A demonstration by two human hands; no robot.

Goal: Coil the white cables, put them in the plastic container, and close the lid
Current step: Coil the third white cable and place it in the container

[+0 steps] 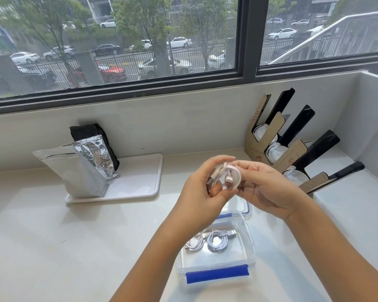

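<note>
Hands, both grips pinching 1 coiled white cable, 2 coiled cables in open container

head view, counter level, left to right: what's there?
Silver foil bag on the white tray → left hand → coiled white cable held by both hands → right hand → cup-lid holder.

Two bare forearms reach in from the lower edge, no sleeves visible on either. The left hand and right hand carry short, unpainted nails, with no rings, watch or bracelets.
</note>
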